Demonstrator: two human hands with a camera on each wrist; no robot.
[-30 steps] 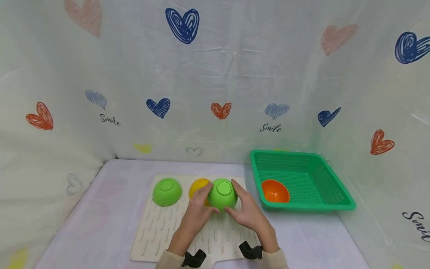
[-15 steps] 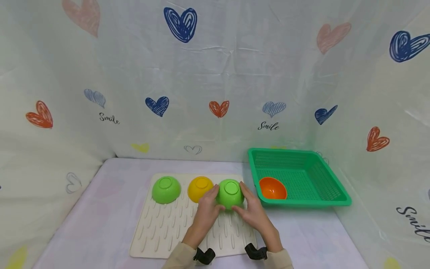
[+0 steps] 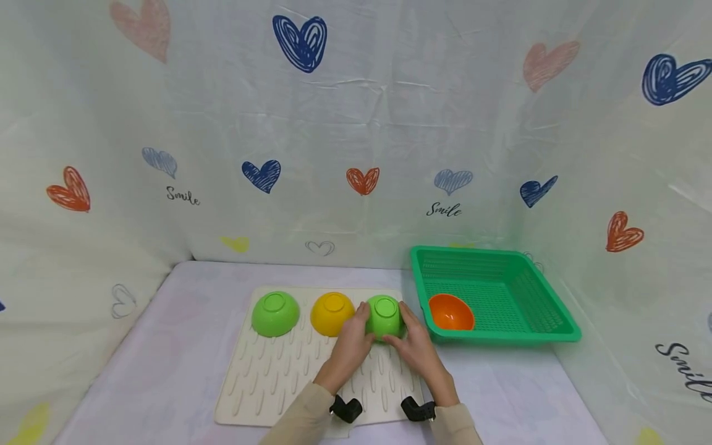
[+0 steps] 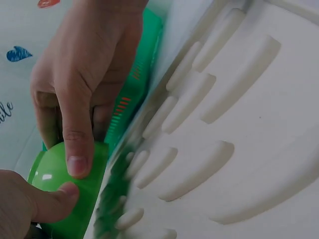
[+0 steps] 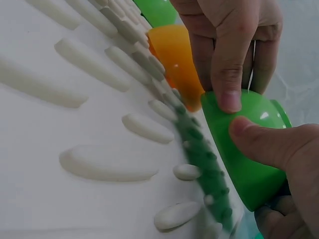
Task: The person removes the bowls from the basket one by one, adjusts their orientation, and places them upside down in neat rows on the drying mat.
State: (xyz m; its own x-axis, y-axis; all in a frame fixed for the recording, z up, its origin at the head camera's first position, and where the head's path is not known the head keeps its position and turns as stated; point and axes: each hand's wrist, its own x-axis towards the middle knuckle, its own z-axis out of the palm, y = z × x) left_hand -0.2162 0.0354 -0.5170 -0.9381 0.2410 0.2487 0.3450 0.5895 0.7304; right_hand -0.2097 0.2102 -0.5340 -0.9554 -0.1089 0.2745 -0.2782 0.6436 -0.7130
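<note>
Between both hands is an upside-down green bowl [image 3: 384,316] at the back right of a cream ridged drying mat [image 3: 300,383]. My left hand [image 3: 351,339] grips its left side, and my right hand [image 3: 416,346] grips its right side. In the left wrist view both thumbs press on the wall of the green bowl [image 4: 89,204], its rim close over the mat. To the left, a yellow bowl [image 3: 332,314] sits upside down on the mat, with another green bowl [image 3: 275,314] beyond it, also bottom up.
A green plastic basket [image 3: 506,338] stands at the back right beside the mat. An orange bowl [image 3: 452,312] lies inside its near left corner. Behind the table hangs a white curtain [image 3: 400,136] printed with hearts.
Both hands have carried the green bowl to the right, away from the yellow bowl, and lowered it toward the mat. The other bowls and the basket stay where they were.
</note>
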